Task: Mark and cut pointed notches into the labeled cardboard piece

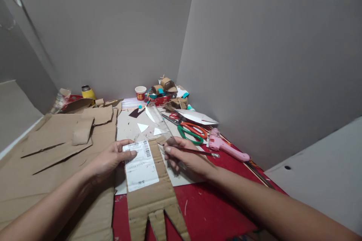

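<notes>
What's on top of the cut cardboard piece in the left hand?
A white printed label lies on the cardboard piece. The left hand covers part of the label's left side, so any print there is hidden.

Behind the pencil [199,151], scissors [193,133] lie left of the glue gun [226,147].

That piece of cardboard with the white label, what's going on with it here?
A person grips the notched piece of cardboard in the left hand, thumb over its white label. The right hand holds a pencil, its tip near the cardboard's far right corner; whether it touches is unclear. Green-handled scissors and a pink glue gun lie off to the right, and a larger cardboard sheet lies to the left.
</notes>
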Tool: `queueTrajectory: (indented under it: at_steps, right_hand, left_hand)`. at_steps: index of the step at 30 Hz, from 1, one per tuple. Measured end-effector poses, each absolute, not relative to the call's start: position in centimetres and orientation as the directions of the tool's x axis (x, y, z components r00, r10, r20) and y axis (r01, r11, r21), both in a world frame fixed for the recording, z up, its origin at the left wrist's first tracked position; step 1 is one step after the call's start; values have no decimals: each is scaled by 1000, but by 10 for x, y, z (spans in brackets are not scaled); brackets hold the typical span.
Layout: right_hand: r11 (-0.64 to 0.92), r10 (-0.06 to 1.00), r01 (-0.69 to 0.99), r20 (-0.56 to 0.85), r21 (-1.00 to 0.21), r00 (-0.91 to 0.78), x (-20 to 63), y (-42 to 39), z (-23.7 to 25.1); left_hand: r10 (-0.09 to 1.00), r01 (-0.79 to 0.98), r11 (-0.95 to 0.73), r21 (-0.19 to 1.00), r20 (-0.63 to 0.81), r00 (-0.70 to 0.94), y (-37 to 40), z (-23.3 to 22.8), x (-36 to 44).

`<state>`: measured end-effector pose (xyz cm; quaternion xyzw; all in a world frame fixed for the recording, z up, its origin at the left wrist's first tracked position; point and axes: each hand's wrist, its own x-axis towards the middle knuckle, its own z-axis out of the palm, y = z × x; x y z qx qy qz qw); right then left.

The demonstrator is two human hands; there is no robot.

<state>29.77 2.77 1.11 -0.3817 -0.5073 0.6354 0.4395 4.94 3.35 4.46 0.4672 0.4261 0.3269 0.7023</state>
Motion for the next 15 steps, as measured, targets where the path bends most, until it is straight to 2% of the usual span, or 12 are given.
queueTrajectory:
  at_steps: [3,7,15]
  right_hand:
    - [-2,967,-99,23,-995,-255,301,26,19]
    - [124,971,114,97,-986,-219,305,24,28]
    - [398,917,397,342,-827,-207,314,34,17]
  left_hand:
    - [851,-17,356,934,-317,420,37,43,43]
    - [837,49,359,932,-345,424,42,39,41]
    - [860,176,269,947,-319,399,48,34,42]
